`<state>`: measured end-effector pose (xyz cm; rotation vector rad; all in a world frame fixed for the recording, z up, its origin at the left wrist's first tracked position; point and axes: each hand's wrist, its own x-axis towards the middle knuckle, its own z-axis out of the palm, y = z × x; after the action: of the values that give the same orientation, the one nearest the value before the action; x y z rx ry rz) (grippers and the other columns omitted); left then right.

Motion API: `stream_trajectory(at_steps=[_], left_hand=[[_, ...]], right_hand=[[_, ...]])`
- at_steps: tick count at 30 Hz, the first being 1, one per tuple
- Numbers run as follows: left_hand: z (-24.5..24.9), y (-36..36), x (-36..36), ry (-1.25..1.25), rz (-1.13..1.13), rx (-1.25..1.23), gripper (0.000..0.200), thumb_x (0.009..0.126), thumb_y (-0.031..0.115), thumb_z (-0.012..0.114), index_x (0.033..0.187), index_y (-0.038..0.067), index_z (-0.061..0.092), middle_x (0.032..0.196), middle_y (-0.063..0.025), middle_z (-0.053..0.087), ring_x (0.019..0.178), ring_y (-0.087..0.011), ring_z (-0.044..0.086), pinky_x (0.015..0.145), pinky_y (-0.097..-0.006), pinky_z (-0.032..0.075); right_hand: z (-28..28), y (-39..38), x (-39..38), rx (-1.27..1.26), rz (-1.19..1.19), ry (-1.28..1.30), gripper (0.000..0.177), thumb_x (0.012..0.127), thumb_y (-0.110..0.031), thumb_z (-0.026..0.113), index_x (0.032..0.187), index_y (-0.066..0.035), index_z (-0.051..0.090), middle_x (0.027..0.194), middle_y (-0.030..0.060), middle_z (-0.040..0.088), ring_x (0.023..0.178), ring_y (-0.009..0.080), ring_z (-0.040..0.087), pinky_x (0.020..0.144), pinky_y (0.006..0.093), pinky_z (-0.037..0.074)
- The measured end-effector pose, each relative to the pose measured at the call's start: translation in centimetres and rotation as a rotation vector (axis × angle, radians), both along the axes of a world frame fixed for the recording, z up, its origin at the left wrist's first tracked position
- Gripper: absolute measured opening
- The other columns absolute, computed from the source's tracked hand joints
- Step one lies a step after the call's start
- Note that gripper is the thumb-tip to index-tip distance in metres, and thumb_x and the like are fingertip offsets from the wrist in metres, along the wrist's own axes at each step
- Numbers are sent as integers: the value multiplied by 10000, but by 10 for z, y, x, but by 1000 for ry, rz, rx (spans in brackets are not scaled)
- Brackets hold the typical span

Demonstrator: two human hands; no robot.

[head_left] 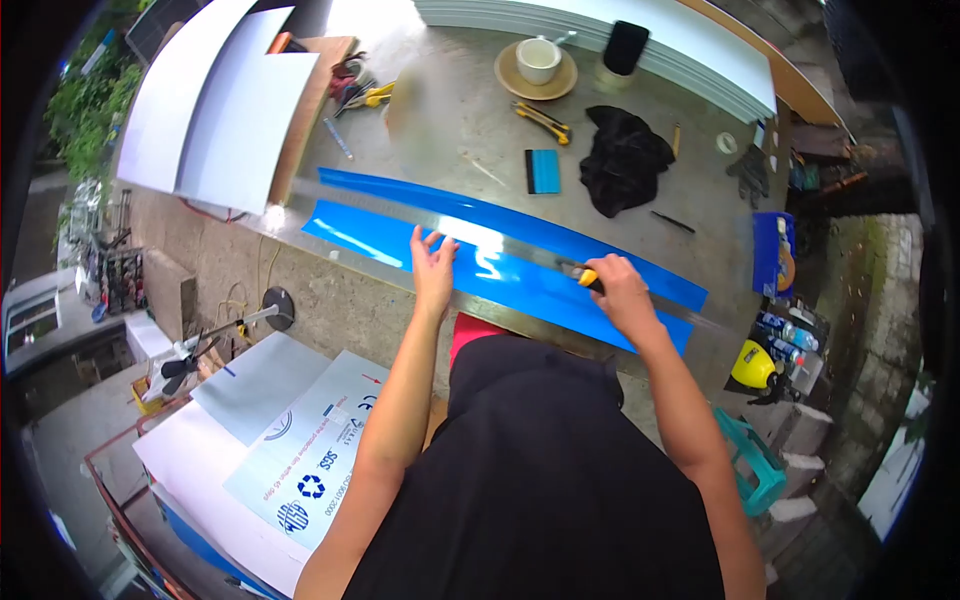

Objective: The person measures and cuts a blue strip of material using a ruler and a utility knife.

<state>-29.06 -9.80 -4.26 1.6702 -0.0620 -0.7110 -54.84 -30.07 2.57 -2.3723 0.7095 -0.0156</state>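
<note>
Blue film (545, 290): is lying along the tabletop's near edge.
Straightedge (380, 211): is resting lengthwise over the film.
Right hand (624, 297): fingers are wrapping a yellow cutter (592, 279) above the film's right part.
Left hand (433, 272): fingers are spreading, slightly curled, gripping nothing; contact below cannot be told.
Tabletop (455, 80): is carrying a blue squeegee (545, 172) and, right of it, a black cloth (625, 160).
Far edge: white panels (690, 65) are lining it; a cup (538, 62) is sitting nearby.
Left edge: white sheets (245, 130) are covering it.
Room: a teal stool (750, 465) is standing beyond the near right corner.
</note>
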Motion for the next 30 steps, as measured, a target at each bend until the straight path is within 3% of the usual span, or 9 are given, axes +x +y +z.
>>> stream_trajectory(at_steps=[7,10,12,13,16,18,21,26,30], left_hand=[[-62,40,1,-354,-293,355,774,991,189,692,1613,4,270,1501,-218,463,1237,-310,581,1023,-421,503],[-57,42,-4,-441,-422,444,792,954,187,716,1609,27,300,1520,-247,426,1321,-390,506,1113,-484,424],[-55,39,-6,-758,-578,527,813,928,189,741,1608,53,316,1576,-248,362,1413,-427,411,1170,-500,358],[-55,37,-8,-729,-608,542,856,883,186,778,1610,110,332,1628,-240,294,1476,-442,323,1208,-533,295],[-53,33,-16,-869,-727,626,907,838,185,815,1612,164,343,1644,-233,272,1482,-441,320,1210,-558,286],[-48,35,-25,-862,-753,695,927,818,188,830,1610,176,349,1647,-231,267,1483,-443,318,1211,-567,279],[-54,33,-33,-889,-745,748,946,796,192,847,1606,187,357,1649,-229,264,1484,-448,317,1214,-572,273],[-58,28,-52,-876,-654,774,885,848,195,817,1602,155,356,1637,-240,271,1469,-457,330,1207,-542,301],[-67,8,-79,-838,-619,715,843,876,205,798,1597,141,365,1629,-261,271,1459,-466,340,1191,-536,330]], right_hand=[[-92,11,-5,-63,-23,20,376,771,-41,772,1125,-74,650,1090,132,624,1085,355,595,945,466,500],[-109,13,-2,-46,-55,58,374,772,-42,771,1124,-76,649,1099,128,620,1085,353,593,943,467,499],[-116,11,3,-40,-68,64,371,773,-42,771,1122,-78,649,1104,127,618,1086,352,592,942,467,498],[-120,9,6,-60,-63,58,377,769,-39,773,1121,-75,640,1100,128,621,1088,350,594,942,466,499],[-129,1,16,-81,-73,28,350,794,-42,749,1120,-66,622,1089,131,630,1083,349,602,943,466,502],[-131,4,19,-73,-96,2,317,823,-50,723,1120,-61,613,1083,135,634,1076,350,608,944,467,504],[-143,-1,29,-159,-88,-2,165,933,-72,564,1092,-60,606,1070,140,648,1041,337,637,924,455,528],[-149,-2,32,-167,-84,1,171,913,-61,596,1078,-50,641,1081,162,636,1029,339,656,879,443,559],[-130,-11,7,-87,-170,-179,188,901,-42,621,1076,-47,689,1119,180,599,966,362,686,822,469,577]])
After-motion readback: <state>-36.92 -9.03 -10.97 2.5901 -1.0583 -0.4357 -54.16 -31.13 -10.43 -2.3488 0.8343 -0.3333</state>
